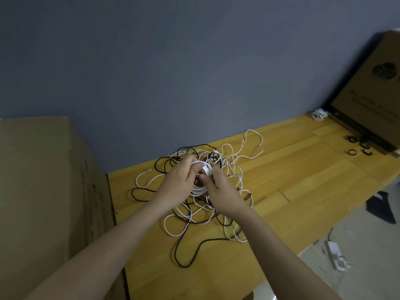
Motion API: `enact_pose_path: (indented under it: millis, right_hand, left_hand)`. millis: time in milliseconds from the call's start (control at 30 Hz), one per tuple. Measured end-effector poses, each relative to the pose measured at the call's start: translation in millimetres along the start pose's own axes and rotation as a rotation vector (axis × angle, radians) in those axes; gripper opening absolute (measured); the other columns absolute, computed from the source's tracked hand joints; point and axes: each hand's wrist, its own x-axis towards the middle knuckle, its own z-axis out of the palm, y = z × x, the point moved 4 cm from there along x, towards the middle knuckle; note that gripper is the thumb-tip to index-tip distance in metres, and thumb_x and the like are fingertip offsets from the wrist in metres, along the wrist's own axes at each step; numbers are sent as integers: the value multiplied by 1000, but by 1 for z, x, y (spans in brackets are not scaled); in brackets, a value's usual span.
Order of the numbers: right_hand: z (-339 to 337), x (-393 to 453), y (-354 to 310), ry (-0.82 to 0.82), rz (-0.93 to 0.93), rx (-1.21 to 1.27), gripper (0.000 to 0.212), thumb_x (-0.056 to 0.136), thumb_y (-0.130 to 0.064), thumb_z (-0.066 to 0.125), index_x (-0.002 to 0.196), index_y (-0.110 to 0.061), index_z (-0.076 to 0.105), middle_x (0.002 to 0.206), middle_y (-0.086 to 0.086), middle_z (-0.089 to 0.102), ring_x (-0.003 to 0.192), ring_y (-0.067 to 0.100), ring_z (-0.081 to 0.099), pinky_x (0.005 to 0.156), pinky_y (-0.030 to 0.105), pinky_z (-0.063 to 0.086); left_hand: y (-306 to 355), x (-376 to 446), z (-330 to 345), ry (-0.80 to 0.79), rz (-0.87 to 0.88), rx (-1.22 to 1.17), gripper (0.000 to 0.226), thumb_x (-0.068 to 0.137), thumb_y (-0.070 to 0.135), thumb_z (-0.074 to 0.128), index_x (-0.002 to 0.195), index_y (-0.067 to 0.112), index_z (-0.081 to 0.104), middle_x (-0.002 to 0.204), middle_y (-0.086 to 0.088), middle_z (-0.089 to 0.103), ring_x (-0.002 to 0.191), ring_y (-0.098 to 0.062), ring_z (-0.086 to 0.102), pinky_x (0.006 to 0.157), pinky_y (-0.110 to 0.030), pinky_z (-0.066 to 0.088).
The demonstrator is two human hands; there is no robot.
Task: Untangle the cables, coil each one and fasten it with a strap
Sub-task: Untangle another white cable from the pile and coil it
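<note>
I had both hands over the tangle [207, 204] in the middle of the table [303, 169]. My left hand [177, 180] was curled round a white coil [200, 180], thumb across its top. My right hand [218, 189] pinched the same coil from the other side, fingers closed on its turns. The coil sat lifted just above the heap, between the two hands.

I judged I was midway through winding one white cable. A loose white run trailed from the coil back into the heap, where black and white loops crossed each other. The next move called for drawing that tail free without dragging the black loops along, then laying it round the coil. After that I would need a strap. The straps [357, 146] lay well apart, at the far right by the box [368, 94]. One white bundle [320, 114] lay at the far corner, looking coiled already.

The box at right bore a dark round logo and lines of print, too blurred to read. The left box [43, 180] had faint print, also unreadable.
</note>
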Motion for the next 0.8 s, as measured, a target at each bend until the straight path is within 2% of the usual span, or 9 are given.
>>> enact_pose_path:
  millis: [67,167,267,367,400,533,633,733,800]
  right_hand:
    - [-2,4,0,-58,29,-32,19,101,-24,42,83,-22,40,67,-5,46,47,-1,40,44,15,32]
    - [-2,7,1,-37,11,-201,15,101,-25,42,87,-22,39,70,-3,50,52,6,44,44,18,33]
    - [-8,7,3,-13,-38,-325,8,101,-24,41,94,-21,39,73,-5,52,58,8,50,45,18,31]
    - [-12,7,10,-89,-44,-345,11,101,-21,39,91,-21,37,72,-4,50,59,8,48,46,17,36]
    - [-12,6,12,-94,-45,-343,13,102,-21,39,88,-23,37,72,-4,50,58,9,47,47,17,36]
    - [-6,6,13,-28,-63,-207,21,101,-23,43,83,-31,36,74,-3,53,61,9,51,50,19,37]
    - [1,8,14,-49,-32,-151,12,101,-26,42,90,-27,39,70,-5,46,53,-1,43,47,14,34]
    - [9,11,14,-78,-10,-212,10,101,-29,42,92,-25,38,74,-3,46,57,5,41,47,17,33]
    - [15,16,12,-83,-10,-257,8,101,-26,43,97,-21,38,80,-1,49,63,10,46,50,24,35]
  left_hand:
    - [-1,-3,2,10,-4,8,34,99,41,35,93,12,52,80,-1,56,73,-12,52,65,-31,40]
    - [1,-4,1,10,-3,-3,43,92,53,27,94,18,52,81,3,57,75,-7,52,60,-23,37]
    - [1,-2,2,-130,16,-49,32,97,46,33,108,24,53,95,10,60,86,1,54,68,-16,40]
    - [-1,-2,8,-277,50,83,27,101,36,39,124,25,49,104,15,56,94,-1,54,70,-8,39]
    - [-1,-3,9,-279,51,143,26,101,37,39,122,25,49,102,13,56,92,-5,55,67,-11,38]
    - [0,4,2,-193,59,343,21,101,37,35,102,18,44,91,-1,58,82,-23,57,63,-36,41]
    - [-2,9,-3,-164,88,441,24,102,37,34,93,15,39,86,-2,55,79,-28,56,59,-37,37]
    - [-10,8,-5,-118,78,517,24,102,36,35,91,16,37,79,-1,51,72,-29,55,54,-34,27]
    - [-14,7,-8,-73,30,450,23,102,36,37,95,15,44,79,0,52,70,-24,52,55,-35,30]
